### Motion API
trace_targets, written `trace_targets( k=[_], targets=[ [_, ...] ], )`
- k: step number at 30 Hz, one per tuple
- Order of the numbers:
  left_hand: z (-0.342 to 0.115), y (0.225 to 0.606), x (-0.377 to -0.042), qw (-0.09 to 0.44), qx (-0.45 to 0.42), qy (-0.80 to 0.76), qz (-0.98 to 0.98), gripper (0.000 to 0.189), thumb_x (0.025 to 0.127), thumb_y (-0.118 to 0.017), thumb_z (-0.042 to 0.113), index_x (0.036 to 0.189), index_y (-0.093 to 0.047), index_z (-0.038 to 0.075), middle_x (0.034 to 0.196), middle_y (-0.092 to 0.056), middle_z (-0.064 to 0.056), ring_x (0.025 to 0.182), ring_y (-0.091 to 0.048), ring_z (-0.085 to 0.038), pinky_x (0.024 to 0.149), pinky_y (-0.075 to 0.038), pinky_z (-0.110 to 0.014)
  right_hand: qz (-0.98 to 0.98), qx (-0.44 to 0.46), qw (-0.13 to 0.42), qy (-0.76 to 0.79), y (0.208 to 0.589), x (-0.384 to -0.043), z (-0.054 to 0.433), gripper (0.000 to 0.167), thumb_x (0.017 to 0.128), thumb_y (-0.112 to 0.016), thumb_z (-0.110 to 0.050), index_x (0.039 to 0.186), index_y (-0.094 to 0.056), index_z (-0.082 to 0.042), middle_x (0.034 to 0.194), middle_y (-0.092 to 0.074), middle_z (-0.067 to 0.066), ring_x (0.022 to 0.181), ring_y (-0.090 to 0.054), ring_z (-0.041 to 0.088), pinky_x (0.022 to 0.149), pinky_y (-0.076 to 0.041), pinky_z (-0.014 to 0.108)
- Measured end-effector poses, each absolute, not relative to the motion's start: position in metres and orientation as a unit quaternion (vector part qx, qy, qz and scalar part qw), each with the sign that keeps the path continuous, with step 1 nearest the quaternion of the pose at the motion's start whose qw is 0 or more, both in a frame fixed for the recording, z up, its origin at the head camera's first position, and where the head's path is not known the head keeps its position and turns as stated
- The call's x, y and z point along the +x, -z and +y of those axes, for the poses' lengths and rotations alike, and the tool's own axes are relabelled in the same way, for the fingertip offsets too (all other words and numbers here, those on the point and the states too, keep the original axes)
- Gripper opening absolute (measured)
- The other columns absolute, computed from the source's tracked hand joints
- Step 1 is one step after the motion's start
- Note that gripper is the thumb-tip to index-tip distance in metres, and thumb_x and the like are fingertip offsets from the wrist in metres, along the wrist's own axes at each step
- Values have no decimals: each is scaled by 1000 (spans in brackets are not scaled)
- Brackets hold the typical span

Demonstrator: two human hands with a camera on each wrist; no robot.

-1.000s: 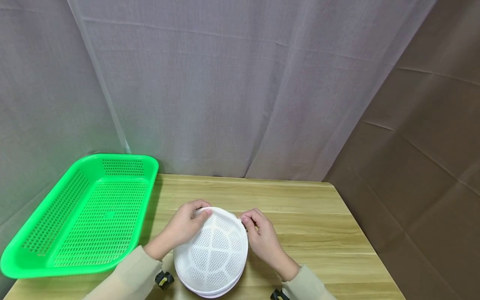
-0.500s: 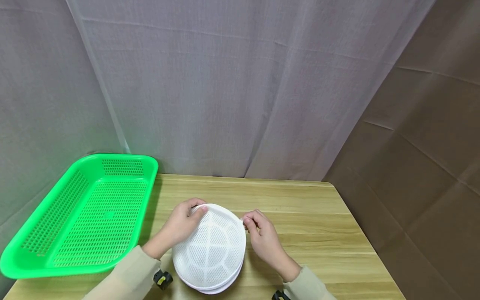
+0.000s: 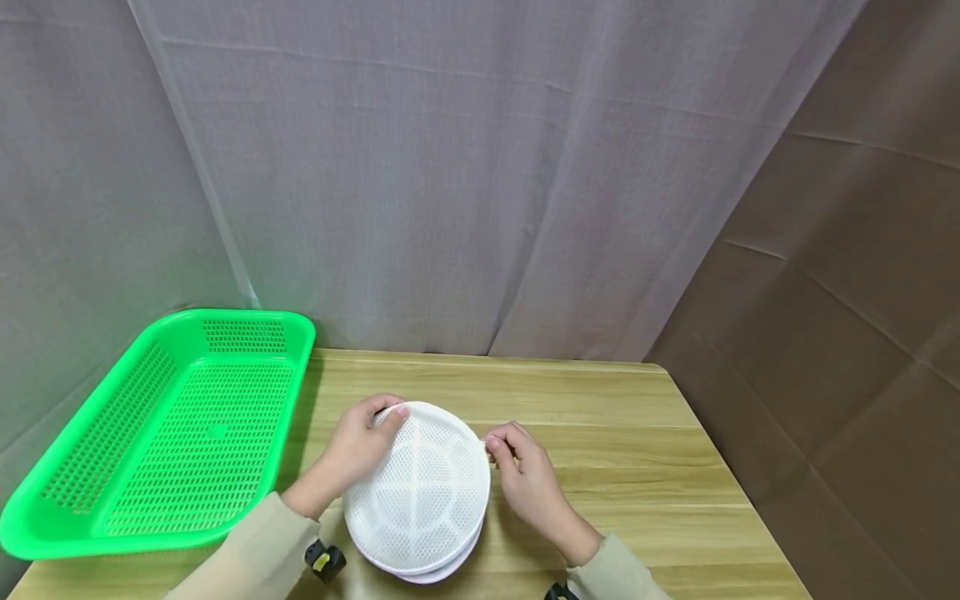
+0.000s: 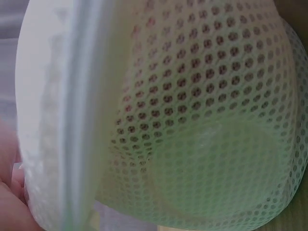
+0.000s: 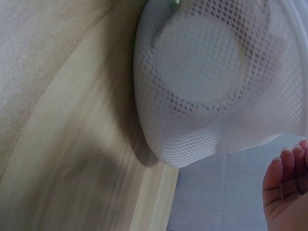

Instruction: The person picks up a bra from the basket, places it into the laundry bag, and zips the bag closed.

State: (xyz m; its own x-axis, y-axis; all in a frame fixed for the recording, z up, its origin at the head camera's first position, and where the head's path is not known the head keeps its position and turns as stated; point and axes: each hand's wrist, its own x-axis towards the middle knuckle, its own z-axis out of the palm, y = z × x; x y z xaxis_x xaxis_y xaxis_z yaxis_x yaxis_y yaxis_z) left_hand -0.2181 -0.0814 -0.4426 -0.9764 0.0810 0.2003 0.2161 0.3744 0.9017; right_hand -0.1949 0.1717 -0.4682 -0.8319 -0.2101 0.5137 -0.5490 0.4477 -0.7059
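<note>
A white round mesh laundry bag (image 3: pixel 420 492) stands near the table's front edge, its flat top facing up. My left hand (image 3: pixel 363 446) grips its upper left rim, thumb on top of the mesh and fingers behind. At the upper right rim, my right hand (image 3: pixel 521 467) pinches a small bit at the edge between thumb and curled finger; what it is exactly I cannot tell. The left wrist view shows the bag's mesh side (image 4: pixel 202 72) and a pale band along its rim. Through the mesh, a pale round shape (image 5: pixel 199 60) shows in the right wrist view.
A green plastic basket (image 3: pixel 300 392) with slotted walls stands at the left of the wooden table (image 3: pixel 600 442). Behind the table hangs a grey curtain (image 3: pixel 390 183), and a brown cloth wall (image 3: pixel 840 333) lines the right side.
The bag has shifted slightly up and to the left with my left hand, showing more of its top. My right hand stays almost where it was, still pinching at the rim.
</note>
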Motion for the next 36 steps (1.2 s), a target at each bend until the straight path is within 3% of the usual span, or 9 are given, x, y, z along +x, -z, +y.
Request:
trace_targets(
  k=[4, 12, 19, 25, 30, 36],
  targets=[
    [-83, 444, -219, 60, -64, 566, -820, 15, 95, -61, 18, 100, -70, 6, 95, -68, -4, 90, -58, -18, 86, -44, -37, -834, 226, 180, -471, 468, -195, 172, 14, 98, -55, -13, 87, -60, -18, 81, -58, 6, 76, -56, 14, 67, -49, 26],
    [-83, 443, -220, 63, -46, 579, -812, 16, 95, -61, 18, 99, -69, 5, 97, -68, -5, 91, -58, -19, 86, -44, -37, -834, 217, 173, -477, 468, -193, 171, 13, 98, -56, -13, 88, -61, -19, 83, -58, -2, 77, -58, 15, 69, -50, 26],
    [-83, 443, -220, 64, -30, 592, -803, 16, 96, -61, 18, 98, -69, 5, 98, -67, -6, 93, -57, -20, 87, -43, -37, -831, 220, 166, -483, 471, -193, 172, 13, 99, -54, -16, 88, -61, -18, 83, -58, 0, 78, -59, 27, 69, -50, 26],
    [-86, 442, -221, 54, 19, 625, -779, 22, 98, -57, 24, 104, -67, 5, 96, -65, -7, 86, -56, -18, 79, -44, -32, -832, 215, 165, -484, 467, -190, 170, 13, 98, -55, -14, 88, -61, -18, 81, -59, 3, 76, -58, 19, 67, -49, 26],
    [-85, 441, -223, 52, 33, 638, -768, 26, 99, -55, 26, 108, -65, 4, 102, -65, -8, 90, -56, -19, 82, -43, -33, -828, 167, 120, -521, 458, -185, 166, 11, 99, -53, -9, 94, -63, -9, 81, -60, 1, 74, -59, 19, 66, -52, 30],
    [-82, 437, -223, 34, 19, 655, -755, 26, 101, -51, 22, 113, -62, 2, 111, -62, -11, 100, -53, -21, 90, -41, -36, -816, 132, 69, -558, 463, -190, 168, 22, 102, -49, -29, 110, -63, -14, 94, -64, 0, 82, -61, 17, 72, -53, 32]
  ],
)
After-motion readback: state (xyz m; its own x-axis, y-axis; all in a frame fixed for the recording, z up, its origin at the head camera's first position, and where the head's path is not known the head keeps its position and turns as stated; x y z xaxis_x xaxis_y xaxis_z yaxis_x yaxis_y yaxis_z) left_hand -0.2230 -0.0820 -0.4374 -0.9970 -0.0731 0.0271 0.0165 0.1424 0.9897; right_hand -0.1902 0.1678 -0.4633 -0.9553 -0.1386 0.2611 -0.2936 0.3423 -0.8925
